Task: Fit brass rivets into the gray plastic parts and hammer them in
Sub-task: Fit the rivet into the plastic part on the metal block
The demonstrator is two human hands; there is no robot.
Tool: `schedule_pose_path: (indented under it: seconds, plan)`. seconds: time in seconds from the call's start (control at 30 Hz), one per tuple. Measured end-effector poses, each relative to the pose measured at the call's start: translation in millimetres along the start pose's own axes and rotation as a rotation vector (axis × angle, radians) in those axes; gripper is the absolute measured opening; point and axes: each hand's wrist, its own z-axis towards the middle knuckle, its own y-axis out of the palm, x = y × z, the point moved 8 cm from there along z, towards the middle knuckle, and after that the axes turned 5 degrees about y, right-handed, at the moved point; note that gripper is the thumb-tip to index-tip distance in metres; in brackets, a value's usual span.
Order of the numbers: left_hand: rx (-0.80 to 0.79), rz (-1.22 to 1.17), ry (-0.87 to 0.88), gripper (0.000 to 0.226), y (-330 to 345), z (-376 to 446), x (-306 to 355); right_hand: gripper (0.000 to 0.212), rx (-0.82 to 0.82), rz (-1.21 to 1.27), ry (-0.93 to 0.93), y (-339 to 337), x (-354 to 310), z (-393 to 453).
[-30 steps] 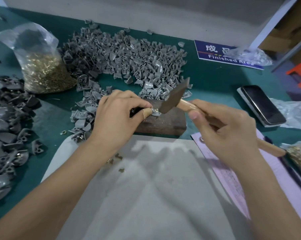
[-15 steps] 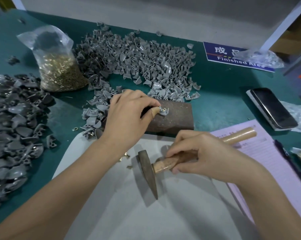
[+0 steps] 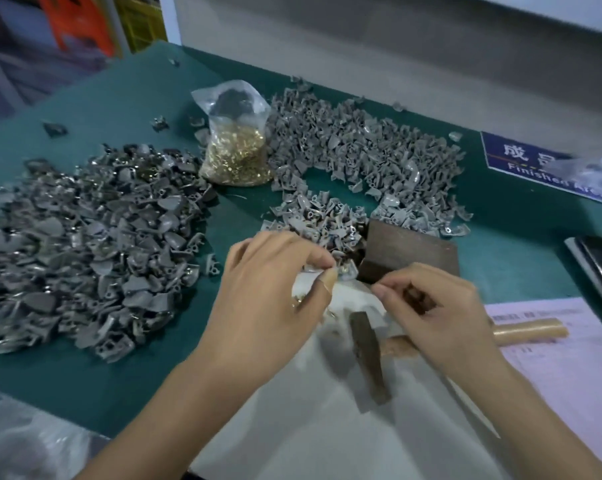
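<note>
A: What have you got in your left hand [image 3: 268, 289]?

B: Your thumb and fingertips pinch 1 small gray plastic part [image 3: 347, 271] with a glint of brass on it, held just off the near left corner of the dark block [image 3: 410, 252]. It is blurred, so I cannot tell how the rivet sits.

A: And your right hand [image 3: 438, 313]?

B: Its fingers are curled close beside the left, just right of that part; I cannot tell whether they hold anything. The hammer [image 3: 370, 355] lies under it on the white sheet [image 3: 327, 438], dark head pointing near, wooden handle running right.

A: What is around you?

B: A teal table [image 3: 154, 109] with a pale wall behind. You have 2 heaps: lighter gray parts [image 3: 361, 150] far behind the block, darker ones [image 3: 85, 244] to your left. 1 clear bag of brass rivets [image 3: 235, 157] stands between the heaps. At the far right lies 1 blue sign [image 3: 521, 164], nearer 1 phone [image 3: 600, 268], and 1 pink form [image 3: 562, 358] under the handle
</note>
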Motion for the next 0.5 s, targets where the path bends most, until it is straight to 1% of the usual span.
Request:
schedule_pose_path:
  seconds: [0.1,0.23,0.3,0.43,0.5]
  plan:
    - [0.039,0.015,-0.040,0.004,-22.0,-18.0,-18.6,0.005,-0.103,-0.029,0.011,16.1,-11.8,10.2]
    - [0.088,0.094,-0.108,0.004,-40.2,-27.0,-46.9,0.020,-0.175,0.122,0.073,55.8,-45.3,30.2]
    - [0.134,0.175,-0.151,0.007,-49.7,-30.7,-63.3,0.023,-0.213,0.186,0.108,87.6,-63.2,44.2]
    - [0.249,0.322,-0.242,0.008,-80.8,-37.7,-92.2,0.017,-0.291,0.200,0.096,147.0,-99.2,75.3]
    - [0.275,0.366,-0.313,0.008,-99.2,-40.4,-107.8,0.016,-0.315,0.203,0.087,168.4,-115.0,89.7]
